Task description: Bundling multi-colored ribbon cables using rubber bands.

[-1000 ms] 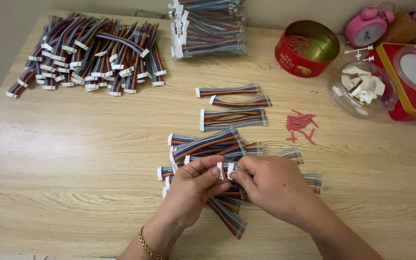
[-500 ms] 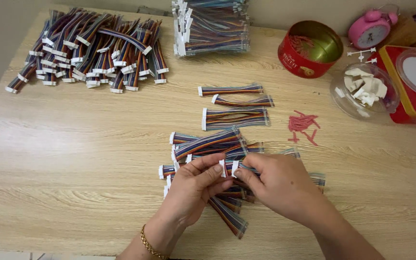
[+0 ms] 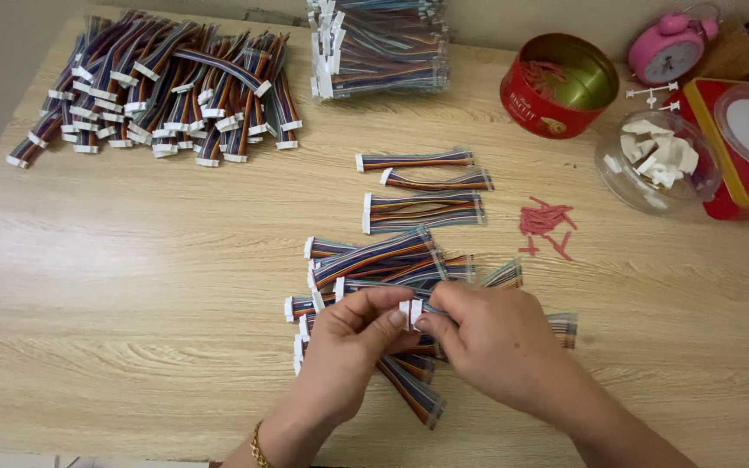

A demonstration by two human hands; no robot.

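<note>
At bench's near edge, centre: left hand [image 3: 353,342] and right hand [image 3: 491,342] meet fingertip to fingertip, both pinching two small white connectors [image 3: 410,313] side by side at the end of a ribbon cable. Fingers closed on them, not spread. Cable body runs under the right hand, mostly hidden.

Directly under and behind the hands: loose heap of cables [image 3: 392,269], multicoloured, white plugs at the ends, overlapping at odd angles. Looks like the working stock.

Just beyond the heap, toward bench centre: three cable sets [image 3: 422,186] laid parallel in a neat row, apart from each other. My read: these are the finished ones, so only a few done against the heap.

Far left corner: big pile [image 3: 158,87] of the same cables, bent and bundled. Far edge, centre: squared-off stack [image 3: 379,48], straight and tightly packed. Can't tell which of these is finished and which is waiting.

Containers, far right:
- red round tin [image 3: 556,82], lid off, a few red strips inside, otherwise mostly bare gold bottom.
- clear tub [image 3: 656,165], open, holds white plastic connector pieces.
- red box [image 3: 743,143] at the right edge with a clear round lid on top; contents not visible.

Loose red ties [image 3: 546,225] scattered on the bench between the row and the tub. Pink alarm clock [image 3: 671,48] at the far right edge.
</note>
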